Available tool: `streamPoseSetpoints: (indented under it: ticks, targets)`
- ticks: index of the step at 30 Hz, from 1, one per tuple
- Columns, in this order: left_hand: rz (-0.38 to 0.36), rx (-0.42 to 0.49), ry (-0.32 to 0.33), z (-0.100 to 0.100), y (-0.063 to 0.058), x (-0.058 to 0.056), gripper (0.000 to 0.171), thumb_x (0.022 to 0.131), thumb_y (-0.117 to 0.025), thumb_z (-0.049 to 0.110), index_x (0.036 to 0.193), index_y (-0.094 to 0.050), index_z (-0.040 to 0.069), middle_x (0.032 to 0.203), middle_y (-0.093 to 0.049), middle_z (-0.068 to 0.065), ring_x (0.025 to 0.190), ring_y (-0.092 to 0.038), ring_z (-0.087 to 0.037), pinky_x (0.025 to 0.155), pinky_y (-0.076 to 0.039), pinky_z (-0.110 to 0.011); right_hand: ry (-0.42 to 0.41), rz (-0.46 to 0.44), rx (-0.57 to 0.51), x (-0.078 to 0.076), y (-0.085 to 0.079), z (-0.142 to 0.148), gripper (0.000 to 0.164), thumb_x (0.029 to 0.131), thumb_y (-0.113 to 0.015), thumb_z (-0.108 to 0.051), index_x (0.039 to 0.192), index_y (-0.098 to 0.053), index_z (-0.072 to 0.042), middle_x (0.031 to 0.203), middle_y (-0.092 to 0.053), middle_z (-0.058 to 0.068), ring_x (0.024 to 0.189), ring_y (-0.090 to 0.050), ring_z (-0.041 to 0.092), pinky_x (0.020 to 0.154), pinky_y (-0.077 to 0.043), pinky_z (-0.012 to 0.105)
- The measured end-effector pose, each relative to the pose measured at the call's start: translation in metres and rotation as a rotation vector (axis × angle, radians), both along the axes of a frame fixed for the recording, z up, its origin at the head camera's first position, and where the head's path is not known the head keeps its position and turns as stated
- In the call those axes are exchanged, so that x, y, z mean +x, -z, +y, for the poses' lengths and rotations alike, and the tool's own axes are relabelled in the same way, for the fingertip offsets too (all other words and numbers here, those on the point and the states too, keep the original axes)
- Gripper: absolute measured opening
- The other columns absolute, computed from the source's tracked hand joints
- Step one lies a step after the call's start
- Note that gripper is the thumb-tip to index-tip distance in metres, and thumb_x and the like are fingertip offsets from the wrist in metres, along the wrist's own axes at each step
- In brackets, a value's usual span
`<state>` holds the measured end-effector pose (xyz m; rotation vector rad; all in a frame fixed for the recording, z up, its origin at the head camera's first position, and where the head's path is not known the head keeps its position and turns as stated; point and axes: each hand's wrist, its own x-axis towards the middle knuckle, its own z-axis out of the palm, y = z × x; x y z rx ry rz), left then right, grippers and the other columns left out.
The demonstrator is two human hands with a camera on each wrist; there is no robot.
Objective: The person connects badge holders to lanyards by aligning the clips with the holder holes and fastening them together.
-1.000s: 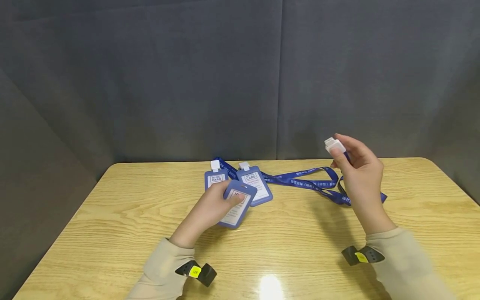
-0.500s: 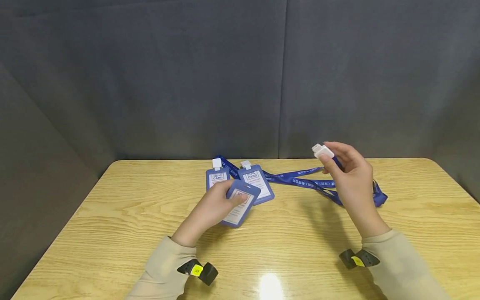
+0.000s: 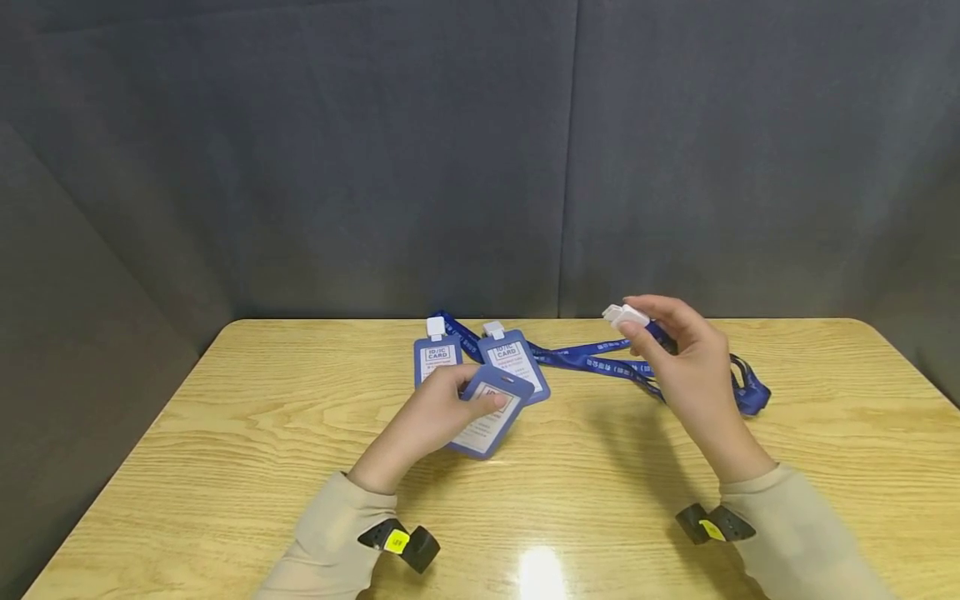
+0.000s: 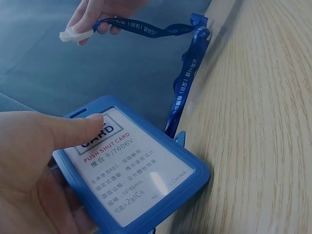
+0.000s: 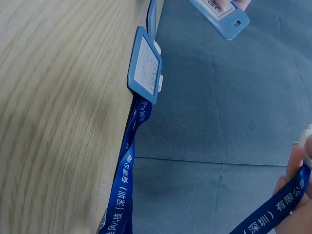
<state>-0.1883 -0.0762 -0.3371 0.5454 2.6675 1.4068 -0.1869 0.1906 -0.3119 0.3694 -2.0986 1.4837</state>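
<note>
My left hand [image 3: 438,408] pinches a blue badge holder [image 4: 134,170], thumb across its printed front, raised above the table. The slot at the holder's top edge has nothing through it. Off to the right, my right hand [image 3: 693,358] pinches the white plastic clip [image 3: 627,316] of a blue lanyard [image 4: 146,28] between thumb and fingertips. That clip points left, toward the held holder, with a gap between them. The lanyard's strap trails from the hand down to the table; part of it is hidden behind the right hand.
Two more badge holders with white clips lie behind the left hand, a left one [image 3: 437,353] partly covered and a right one [image 3: 517,358]. Their blue straps [image 3: 600,364] stretch right along the table [image 3: 247,467]. A dark cloth [image 3: 375,167] hangs behind the table's back edge.
The right hand has moved left and slightly down with the lanyard clip, closer to the left hand. The left hand has shifted a little right with the badge holder.
</note>
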Motion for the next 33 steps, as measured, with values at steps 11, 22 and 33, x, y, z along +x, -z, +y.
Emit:
streamPoseSetpoints:
  ticks: [11,22,33]
  targets:
    - [-0.035,-0.019,-0.017,0.002,0.000,0.001,0.024,0.086,-0.067,0.023,0.105,-0.064,0.008,0.088,-0.064,0.000,0.075,-0.055,-0.013,0.070,-0.047,-0.029,-0.052,0.019,0.128,0.004,0.000,-0.007,0.024,0.086,-0.065,-0.008,0.111,-0.065,-0.008,0.109,-0.064,0.002,0.101,-0.057,0.005,0.073,-0.047,0.015]
    - [-0.060,-0.064,-0.061,-0.003,-0.005,-0.001,0.035,0.084,-0.070,0.027,0.111,-0.062,0.008,0.089,-0.064,0.002,0.075,-0.057,-0.013,0.067,-0.049,-0.028,-0.066,-0.010,0.173,0.004,0.005,-0.009,0.024,0.087,-0.065,-0.013,0.111,-0.065,-0.011,0.110,-0.064,0.001,0.101,-0.057,0.004,0.077,-0.046,0.015]
    - [0.003,-0.125,-0.077,-0.010,-0.018,0.005,0.035,0.082,-0.071,0.031,0.113,-0.066,0.015,0.098,-0.065,0.006,0.082,-0.059,-0.012,0.075,-0.050,-0.033,-0.092,-0.096,0.306,0.005,0.009,-0.012,0.027,0.088,-0.063,-0.028,0.112,-0.064,-0.017,0.112,-0.064,-0.003,0.094,-0.059,0.011,0.075,-0.047,0.019]
